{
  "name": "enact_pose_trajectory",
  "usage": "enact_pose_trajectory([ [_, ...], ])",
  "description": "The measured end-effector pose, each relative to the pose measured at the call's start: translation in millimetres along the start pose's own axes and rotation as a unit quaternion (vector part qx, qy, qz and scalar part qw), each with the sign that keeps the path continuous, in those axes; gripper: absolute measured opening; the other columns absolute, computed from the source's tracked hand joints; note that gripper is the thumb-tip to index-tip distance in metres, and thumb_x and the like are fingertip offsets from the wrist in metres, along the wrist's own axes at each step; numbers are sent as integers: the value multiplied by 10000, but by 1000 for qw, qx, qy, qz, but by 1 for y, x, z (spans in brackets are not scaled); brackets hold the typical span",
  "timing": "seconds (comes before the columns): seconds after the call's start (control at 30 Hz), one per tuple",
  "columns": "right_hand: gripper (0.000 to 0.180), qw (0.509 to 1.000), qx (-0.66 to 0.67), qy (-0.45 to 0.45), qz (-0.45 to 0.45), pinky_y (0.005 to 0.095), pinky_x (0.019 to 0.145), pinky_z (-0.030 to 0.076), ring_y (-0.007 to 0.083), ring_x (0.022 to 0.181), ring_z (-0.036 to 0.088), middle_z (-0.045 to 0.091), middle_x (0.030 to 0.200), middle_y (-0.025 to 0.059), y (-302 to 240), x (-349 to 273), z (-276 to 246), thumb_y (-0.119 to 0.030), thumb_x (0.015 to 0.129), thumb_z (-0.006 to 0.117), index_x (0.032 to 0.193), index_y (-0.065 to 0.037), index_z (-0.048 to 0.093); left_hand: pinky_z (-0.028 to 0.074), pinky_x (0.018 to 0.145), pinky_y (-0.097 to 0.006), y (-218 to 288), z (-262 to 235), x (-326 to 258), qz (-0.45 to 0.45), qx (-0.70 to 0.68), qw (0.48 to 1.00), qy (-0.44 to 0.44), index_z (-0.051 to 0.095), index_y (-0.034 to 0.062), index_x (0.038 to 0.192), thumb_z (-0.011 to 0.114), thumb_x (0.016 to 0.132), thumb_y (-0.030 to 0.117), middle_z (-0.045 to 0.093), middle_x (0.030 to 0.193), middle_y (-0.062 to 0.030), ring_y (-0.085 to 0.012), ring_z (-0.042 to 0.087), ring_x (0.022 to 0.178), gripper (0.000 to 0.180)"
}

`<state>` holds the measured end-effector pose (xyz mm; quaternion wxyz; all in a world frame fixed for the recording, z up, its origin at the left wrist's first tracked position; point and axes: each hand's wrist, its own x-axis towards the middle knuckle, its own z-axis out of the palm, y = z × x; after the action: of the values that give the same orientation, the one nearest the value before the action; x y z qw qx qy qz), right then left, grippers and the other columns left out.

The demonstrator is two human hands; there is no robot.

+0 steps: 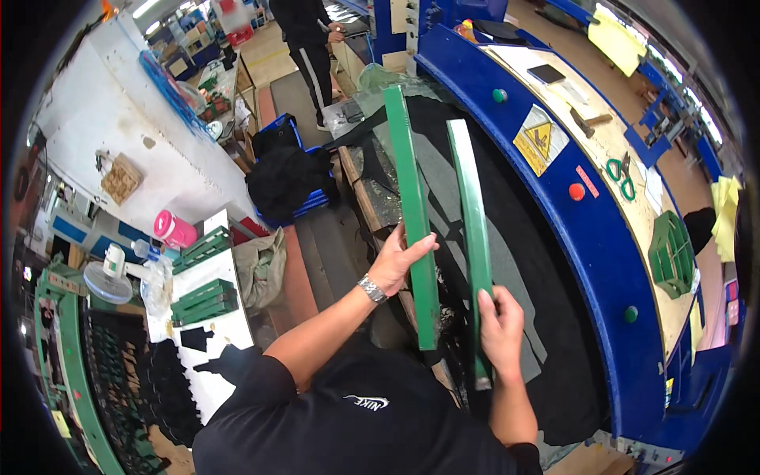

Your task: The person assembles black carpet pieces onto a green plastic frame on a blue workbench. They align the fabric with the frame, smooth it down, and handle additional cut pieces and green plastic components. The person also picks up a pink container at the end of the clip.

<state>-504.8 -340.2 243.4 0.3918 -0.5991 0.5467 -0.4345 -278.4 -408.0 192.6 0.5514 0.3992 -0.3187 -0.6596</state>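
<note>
Bright, even light falls from overhead; ceiling lamps [145,8] glare at the far left. Shadows are soft and faint. The fisheye bends straight edges strongly toward the rim, where a black vignette cuts the corners. The centre is sharp, while the far edges smear slightly.

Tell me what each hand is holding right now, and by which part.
Left hand grips the left green strip on its lower half; right hand grips the right green strip near its lower end.
</note>
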Motion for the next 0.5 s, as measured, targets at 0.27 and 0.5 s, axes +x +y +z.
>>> enact_pose_trajectory([
  [0.27, 228, 998, 5, -46, -41, 257, 618, 409, 62, 688, 459, 529, 719, -25, -5, 37, 46, -160, 1012, 620, 863, 13, 618, 517, 966, -335, -15, 18, -20, 43, -53, 997, 26, 396, -1, 1446, 825, 869, 269, 616, 1191, -71, -154, 619, 1091, 768],
  [0.5, 244, 991, 16, -80, -103, 325, 592, 446, 124, 630, 499, 582, 685, 95, 8, 48, 56, -187, 1001, 633, 887, 30, 625, 461, 1048, -349, -25, 16, -33, 81, -42, 995, 49, 427, 12, 1427, 800, 889, 211, 601, 1292, -71, -154, 569, 1199, 684],
])
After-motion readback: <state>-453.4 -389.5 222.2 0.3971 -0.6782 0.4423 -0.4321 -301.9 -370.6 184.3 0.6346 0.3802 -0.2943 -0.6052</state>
